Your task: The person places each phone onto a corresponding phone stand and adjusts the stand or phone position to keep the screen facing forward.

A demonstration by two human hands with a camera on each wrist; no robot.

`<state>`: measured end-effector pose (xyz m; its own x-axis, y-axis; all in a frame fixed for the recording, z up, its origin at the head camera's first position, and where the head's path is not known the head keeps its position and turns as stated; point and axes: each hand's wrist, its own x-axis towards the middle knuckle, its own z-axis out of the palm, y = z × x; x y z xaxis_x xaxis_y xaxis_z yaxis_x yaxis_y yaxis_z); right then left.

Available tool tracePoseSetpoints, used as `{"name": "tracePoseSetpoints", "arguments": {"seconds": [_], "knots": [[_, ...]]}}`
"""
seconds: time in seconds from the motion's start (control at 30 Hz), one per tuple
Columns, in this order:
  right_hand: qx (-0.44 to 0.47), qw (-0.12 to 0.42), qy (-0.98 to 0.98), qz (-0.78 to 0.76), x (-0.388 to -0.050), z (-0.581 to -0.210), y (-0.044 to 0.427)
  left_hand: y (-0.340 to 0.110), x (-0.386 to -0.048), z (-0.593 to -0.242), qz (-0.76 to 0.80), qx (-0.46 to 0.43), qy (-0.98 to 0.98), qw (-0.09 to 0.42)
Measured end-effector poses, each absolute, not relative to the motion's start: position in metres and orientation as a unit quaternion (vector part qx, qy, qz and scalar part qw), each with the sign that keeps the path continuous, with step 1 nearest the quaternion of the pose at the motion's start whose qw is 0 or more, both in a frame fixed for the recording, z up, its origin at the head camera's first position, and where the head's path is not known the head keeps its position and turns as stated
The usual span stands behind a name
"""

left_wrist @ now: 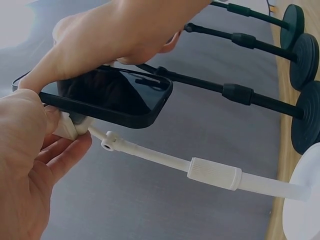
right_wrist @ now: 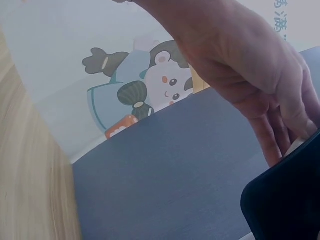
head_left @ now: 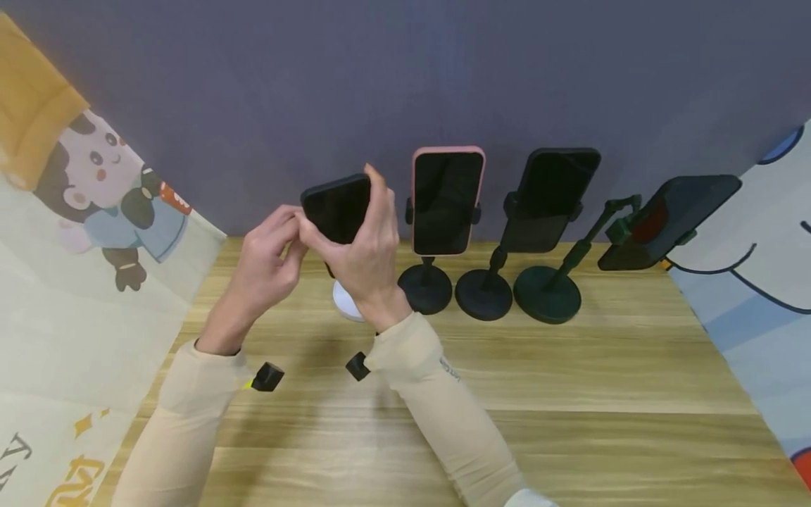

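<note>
A dark-cased smartphone (head_left: 338, 211) is held tilted at the back left of the table. My right hand (head_left: 367, 253) grips it, thumb along the lower edge and fingers at the right side. To its left, my left hand (head_left: 269, 257) pinches the white clamp (left_wrist: 70, 127) behind the phone's edge. That clamp tops the arm of a white phone stand (left_wrist: 215, 172), whose round base (head_left: 346, 303) rests on the table, partly covered by my right hand. In the right wrist view the left fingers (right_wrist: 272, 142) touch a white part at the phone's edge; much of the clamp is hidden.
Right of my hands, a pink-cased phone (head_left: 448, 204) and a black phone (head_left: 554, 201) sit on black stands. Further right, a dark green stand (head_left: 548, 296) holds another phone (head_left: 671, 222). A grey panel (head_left: 380, 84) rises behind the wooden table (head_left: 570, 394).
</note>
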<state>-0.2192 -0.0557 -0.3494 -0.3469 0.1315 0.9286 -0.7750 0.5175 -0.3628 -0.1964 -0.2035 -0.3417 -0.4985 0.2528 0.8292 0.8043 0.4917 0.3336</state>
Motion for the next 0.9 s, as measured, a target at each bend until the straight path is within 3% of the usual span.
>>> {"name": "tracePoseSetpoints", "arguments": {"seconds": [0.9], "knots": [[0.230,0.544,-0.694,0.412,-0.2251,-0.3470,-0.0571,-0.2042,-0.1888,-0.3433,-0.388,-0.321,-0.787,0.357]]}}
